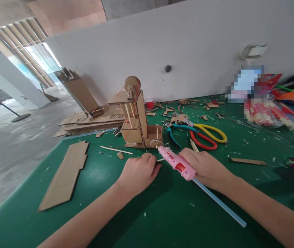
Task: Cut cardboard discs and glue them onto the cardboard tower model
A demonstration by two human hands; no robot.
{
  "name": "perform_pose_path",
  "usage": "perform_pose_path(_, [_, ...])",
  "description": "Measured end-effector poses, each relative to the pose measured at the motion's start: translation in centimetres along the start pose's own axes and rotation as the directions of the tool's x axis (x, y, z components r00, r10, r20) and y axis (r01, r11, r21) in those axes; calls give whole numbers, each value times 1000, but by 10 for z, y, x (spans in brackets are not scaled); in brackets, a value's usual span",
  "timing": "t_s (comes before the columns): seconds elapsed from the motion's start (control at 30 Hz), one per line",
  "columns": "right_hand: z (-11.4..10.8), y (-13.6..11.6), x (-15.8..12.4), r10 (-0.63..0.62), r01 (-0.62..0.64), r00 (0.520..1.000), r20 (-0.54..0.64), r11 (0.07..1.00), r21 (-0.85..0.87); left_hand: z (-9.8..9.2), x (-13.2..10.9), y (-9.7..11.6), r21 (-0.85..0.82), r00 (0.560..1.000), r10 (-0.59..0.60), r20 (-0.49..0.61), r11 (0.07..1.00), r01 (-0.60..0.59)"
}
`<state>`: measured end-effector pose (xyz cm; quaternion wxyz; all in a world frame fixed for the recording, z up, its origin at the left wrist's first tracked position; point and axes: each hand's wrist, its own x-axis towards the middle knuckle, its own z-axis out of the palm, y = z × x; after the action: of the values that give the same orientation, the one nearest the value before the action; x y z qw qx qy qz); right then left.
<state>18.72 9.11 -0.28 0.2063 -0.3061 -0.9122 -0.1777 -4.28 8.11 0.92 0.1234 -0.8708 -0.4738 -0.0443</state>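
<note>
My right hand (201, 167) is closed around a pink hot glue gun (172, 160), and a long translucent glue stick (219, 202) sticks out of its back. The nozzle points at a small cardboard wheel (155, 142) on the front of a cardboard model (133, 132); I cannot tell whether they touch. My left hand (139, 172) is closed in a pinch just left of the gun, with a thin wooden stick (160, 159) showing past its fingers. Most of what it holds is hidden. The model carries a round disc (132, 86) on top, with red string.
Red- and yellow-handled scissors (205, 139) and blue-handled pliers (172, 136) lie right of the model. A cut cardboard panel (63, 177) lies at left. Stacked cardboard (92, 119), a red spool (149, 103) and scraps sit behind; packaged sticks (262, 112) are at right.
</note>
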Motion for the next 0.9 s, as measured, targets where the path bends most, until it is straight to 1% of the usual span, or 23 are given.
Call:
perform_pose_path(0.1, [0, -3, 5, 5, -7, 1000, -22, 998, -69, 5, 3, 10, -26, 998, -55, 17, 998, 56])
perform_pose_path(0.2, [1, -4, 6, 14, -14, 1000, -3, 998, -69, 9, 6, 12, -56, 993, -117, 27, 991, 118])
perform_pose_path(0.37, [1, -5, 5, 30, -32, 999, -32, 997, -72, 12, 8, 12, -79, 991, -121, 51, 989, 125])
perform_pose_path(0.47, [1, -6, 6, 46, -49, 998, -35, 997, -65, 9, 7, 13, -70, 990, -129, 55, 989, 132])
perform_pose_path(0.57, [0, -6, 7, 44, -46, 999, -25, 998, -52, 2, 4, 13, -56, 989, -135, 61, 989, 139])
perform_pose_path(0.67, [0, -5, 7, 51, -52, 999, -19, 997, -62, -6, 0, 7, -52, 980, -190, 58, 980, 193])
perform_pose_path(0.73, [-1, -5, 6, 68, -68, 998, -7, 996, -60, -8, -1, 2, -108, 967, -253, 32, 961, 255])
perform_pose_path(0.8, [0, -4, 5, 73, -73, 997, 6, 996, -51, -9, 0, -3, -224, 952, -306, 3, 927, 299])
perform_pose_path(0.9, [1, -4, 4, 74, -73, 997, 10, 996, -50, -8, 2, -9, -424, 935, -352, -47, 854, 300])
